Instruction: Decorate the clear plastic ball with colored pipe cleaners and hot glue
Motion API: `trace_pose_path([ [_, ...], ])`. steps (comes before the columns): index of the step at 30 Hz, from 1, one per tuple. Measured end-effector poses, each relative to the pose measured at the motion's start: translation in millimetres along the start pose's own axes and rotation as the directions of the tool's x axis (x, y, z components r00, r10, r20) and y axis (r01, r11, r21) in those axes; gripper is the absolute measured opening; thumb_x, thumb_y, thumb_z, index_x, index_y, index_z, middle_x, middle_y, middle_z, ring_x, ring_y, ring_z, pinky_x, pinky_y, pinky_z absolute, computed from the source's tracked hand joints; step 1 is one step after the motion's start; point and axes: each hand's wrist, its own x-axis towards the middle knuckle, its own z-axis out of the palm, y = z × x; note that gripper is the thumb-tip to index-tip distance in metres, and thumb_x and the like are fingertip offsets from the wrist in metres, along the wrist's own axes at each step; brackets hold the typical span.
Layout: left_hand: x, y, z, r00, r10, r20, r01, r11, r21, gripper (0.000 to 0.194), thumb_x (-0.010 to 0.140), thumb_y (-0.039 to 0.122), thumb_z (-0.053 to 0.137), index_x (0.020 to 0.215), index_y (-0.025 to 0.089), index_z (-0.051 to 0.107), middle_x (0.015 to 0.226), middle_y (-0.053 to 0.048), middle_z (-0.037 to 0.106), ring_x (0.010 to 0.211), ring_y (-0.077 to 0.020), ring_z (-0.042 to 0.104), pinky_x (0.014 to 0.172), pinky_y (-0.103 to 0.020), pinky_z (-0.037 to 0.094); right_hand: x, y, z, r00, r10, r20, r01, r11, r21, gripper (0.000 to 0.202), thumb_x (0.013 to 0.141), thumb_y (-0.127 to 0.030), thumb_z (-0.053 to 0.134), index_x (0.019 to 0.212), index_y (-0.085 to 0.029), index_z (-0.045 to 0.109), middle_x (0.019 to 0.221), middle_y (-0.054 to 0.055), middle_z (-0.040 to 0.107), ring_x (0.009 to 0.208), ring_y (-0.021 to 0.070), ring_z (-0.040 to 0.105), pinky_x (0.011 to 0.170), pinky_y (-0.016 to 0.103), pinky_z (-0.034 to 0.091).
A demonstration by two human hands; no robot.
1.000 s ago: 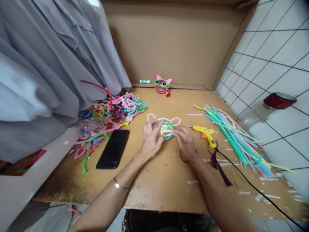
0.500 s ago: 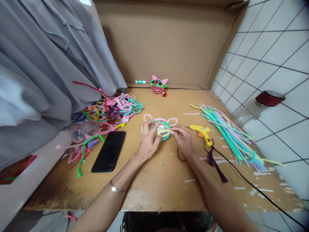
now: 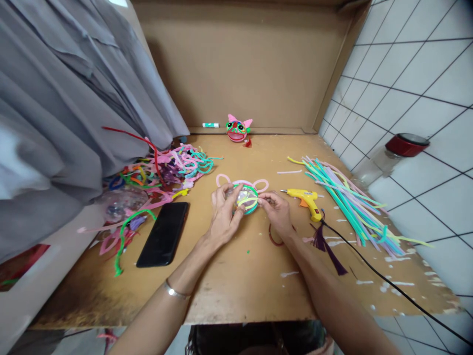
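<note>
A clear round ball [image 3: 244, 195] sits between my hands, ringed with green and pink pipe cleaners. Two pink loops [image 3: 261, 185] stick out from its far side like ears. My left hand [image 3: 223, 213] grips the ball from the left, fingers curled over its rim. A curved yellow pipe cleaner [image 3: 248, 200] lies across the near part of the ball. Its right end runs to the fingertips of my right hand [image 3: 278, 213], which are pinched together at the rim. Those fingertips partly hide what they pinch.
A yellow glue gun [image 3: 305, 198] with a black cord lies right, beside a bundle of pipe cleaners [image 3: 343, 197] and a purple tassel [image 3: 325, 246]. Left are a phone [image 3: 163, 235] and a tangled pipe-cleaner pile [image 3: 181, 165]. A finished pink-eared head [image 3: 237, 129] stands at the back.
The whole view has shifted slightly, so things appear a little further left. Both hands keep nearly the same hold on the ball and yellow pipe cleaner.
</note>
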Motion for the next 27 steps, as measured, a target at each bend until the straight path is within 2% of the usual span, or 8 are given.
trace_pose_path([
  [3, 0.0, 1.0, -0.1, 1.0, 0.003, 0.004, -0.003, 1.0, 0.001, 0.051, 0.094, 0.038, 0.046, 0.142, 0.021, 0.051, 0.138, -0.014, 0.041, 0.128, -0.0301, 0.04, 0.112, -0.053, 0.035, 1.2, 0.7, 0.9, 0.999, 0.047, 0.005, -0.047, 0.997, 0.066, 0.016, 0.075, -0.036, 0.069, 0.081, -0.021, 0.069, 0.082, 0.003, 0.072, 0.074, 0.0177, 0.066, 0.071, 0.031, 0.056],
  [10, 0.9, 5.5, -2.1, 1.0, 0.006, 0.004, -0.006, 1.0, -0.005, 0.049, 0.094, 0.04, 0.046, 0.139, 0.022, 0.052, 0.135, -0.014, 0.044, 0.127, -0.0299, 0.041, 0.11, -0.052, 0.036, 4.2, -2.8, -2.5, 0.985, 0.162, 0.058, -0.168, 0.977, 0.131, 0.02, 0.068, -0.038, 0.076, 0.074, -0.022, 0.065, 0.073, 0.001, 0.071, 0.069, 0.0171, 0.064, 0.067, 0.03, 0.055],
  [19, 1.7, 10.2, -3.9, 1.0, 0.016, -0.021, -0.016, 1.0, 0.001, 0.031, 0.093, 0.036, 0.048, 0.119, 0.021, 0.058, 0.133, -0.013, 0.047, 0.126, -0.0286, 0.043, 0.107, -0.048, 0.038, 5.2, 1.5, -1.4, 0.975, 0.215, 0.06, -0.223, 0.952, 0.21, 0.033, 0.062, -0.042, 0.082, 0.08, -0.021, 0.064, 0.08, 0.001, 0.072, 0.074, 0.016, 0.065, 0.076, 0.032, 0.055],
  [27, 2.3, 11.3, -2.8, 0.999, -0.014, -0.037, 0.016, 0.999, 0.044, 0.024, 0.09, 0.035, 0.05, 0.109, 0.022, 0.058, 0.132, -0.012, 0.049, 0.121, -0.029, 0.044, 0.105, -0.051, 0.038, 3.4, 1.0, -2.5, 0.966, 0.25, 0.067, -0.259, 0.945, 0.198, 0.034, 0.062, -0.045, 0.082, 0.08, -0.021, 0.067, 0.086, 0.003, 0.075, 0.076, 0.0175, 0.067, 0.075, 0.032, 0.055],
])
